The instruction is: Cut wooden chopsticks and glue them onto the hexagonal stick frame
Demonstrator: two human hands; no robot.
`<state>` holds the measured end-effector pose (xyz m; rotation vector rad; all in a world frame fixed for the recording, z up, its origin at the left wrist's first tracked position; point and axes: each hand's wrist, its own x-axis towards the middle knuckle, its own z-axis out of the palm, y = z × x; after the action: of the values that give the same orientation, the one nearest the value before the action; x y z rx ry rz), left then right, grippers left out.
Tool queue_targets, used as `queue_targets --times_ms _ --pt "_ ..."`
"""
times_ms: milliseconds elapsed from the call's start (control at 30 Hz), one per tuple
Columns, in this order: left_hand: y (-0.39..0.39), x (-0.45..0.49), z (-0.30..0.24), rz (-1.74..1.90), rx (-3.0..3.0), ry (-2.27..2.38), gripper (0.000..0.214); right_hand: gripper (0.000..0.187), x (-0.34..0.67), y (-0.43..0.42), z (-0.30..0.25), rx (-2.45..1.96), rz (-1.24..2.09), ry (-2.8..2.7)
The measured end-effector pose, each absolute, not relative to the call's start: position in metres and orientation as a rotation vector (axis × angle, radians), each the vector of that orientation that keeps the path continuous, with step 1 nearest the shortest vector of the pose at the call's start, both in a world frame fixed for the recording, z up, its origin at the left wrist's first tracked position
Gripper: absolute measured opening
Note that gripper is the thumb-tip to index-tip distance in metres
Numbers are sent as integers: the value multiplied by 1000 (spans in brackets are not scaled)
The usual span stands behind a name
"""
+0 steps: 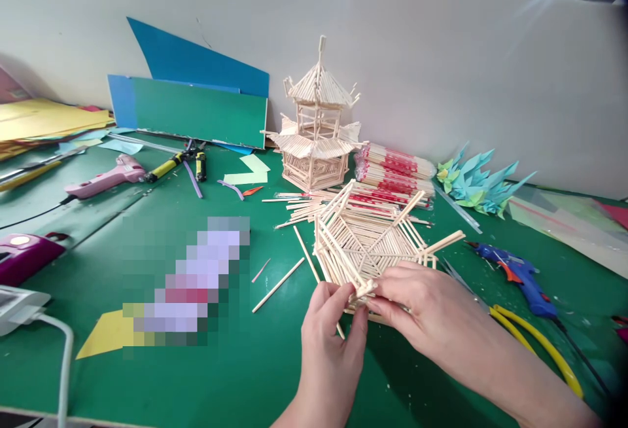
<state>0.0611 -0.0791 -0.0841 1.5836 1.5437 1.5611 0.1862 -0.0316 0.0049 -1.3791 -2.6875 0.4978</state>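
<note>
A six-sided frame of thin wooden sticks (363, 241), with a floor of sticks laid in wedges and a few sticks jutting outward, rests on the table in front of me. My left hand (330, 339) pinches its near corner between thumb and fingers. Right beside it, my right hand (417, 303) grips the same corner from the other side, its fingertips close to the left ones. The exact joint between the fingers is partly hidden. Loose wooden sticks (278, 285) lie to the left of the frame. Behind it stands a tiered stick pagoda (314, 146).
Packs of sticks (395, 169) lie behind the frame. To the right are a blue glue gun (527, 284), yellow-handled pliers (540, 343) and turquoise folded paper (481, 179). A pink glue gun (108, 178) lies left, with a white cable (66, 356) nearer me.
</note>
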Motion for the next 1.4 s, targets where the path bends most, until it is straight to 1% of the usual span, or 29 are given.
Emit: queue_targets --times_ms 67,533,967,1400 --pt "-77 62 -83 1543 1607 1558 12 18 186 -31 4 -1350 497 -2689" --pt "-75 65 -79 1515 1569 1577 16 20 188 -31 3 -1290 570 -2687" --pt "-75 64 -79 1481 1542 1560 15 19 185 -29 6 -1283 610 -2718" --pt "-76 65 -76 1515 1542 1555 16 23 186 -30 8 -1225 575 -2714"
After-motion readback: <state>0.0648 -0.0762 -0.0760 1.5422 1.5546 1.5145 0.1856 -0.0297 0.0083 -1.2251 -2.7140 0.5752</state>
